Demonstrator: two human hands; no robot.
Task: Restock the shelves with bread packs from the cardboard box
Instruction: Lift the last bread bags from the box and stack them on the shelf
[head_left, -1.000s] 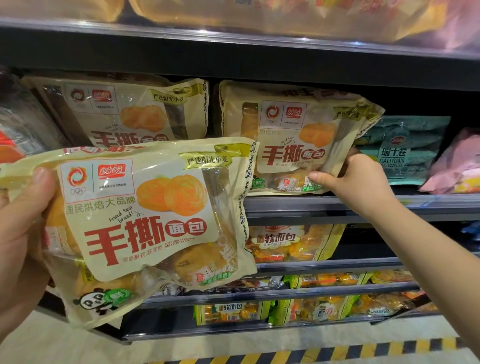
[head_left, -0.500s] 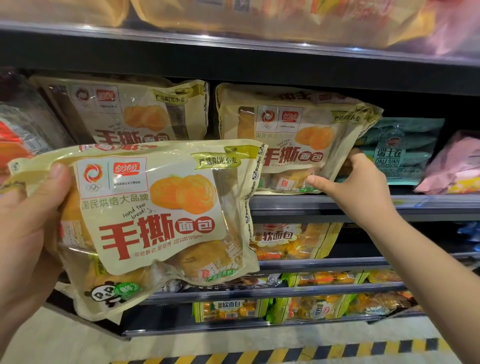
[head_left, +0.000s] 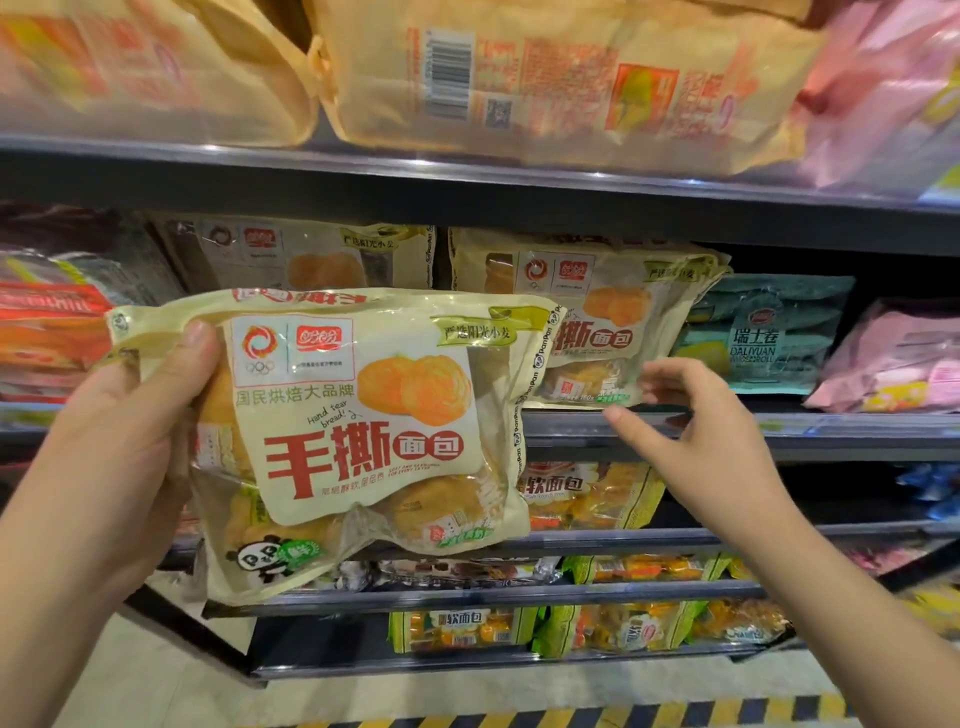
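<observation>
My left hand (head_left: 119, 441) grips a cream bread pack (head_left: 363, 431) with red lettering by its left edge, thumb on the front, and holds it up in front of the middle shelf (head_left: 831, 431). Two like packs stand on that shelf: one at the left (head_left: 311, 260), half hidden behind the held pack, and one at the right (head_left: 623, 312). My right hand (head_left: 696, 436) hovers just below and in front of the right pack, fingers spread and loosely bent, holding nothing. The cardboard box is out of view.
A teal roll pack (head_left: 769, 338) and a pink pack (head_left: 898, 364) sit right of the cream packs. Red packs (head_left: 47, 332) fill the left. The upper shelf (head_left: 467, 176) carries large bread bags. Lower shelves (head_left: 519, 592) hold yellow-green packs. A striped floor line (head_left: 571, 719) runs below.
My right hand has let go of the right shelf pack and drawn back a little. My left hand has raised the held pack up and to the right, toward the shelf.
</observation>
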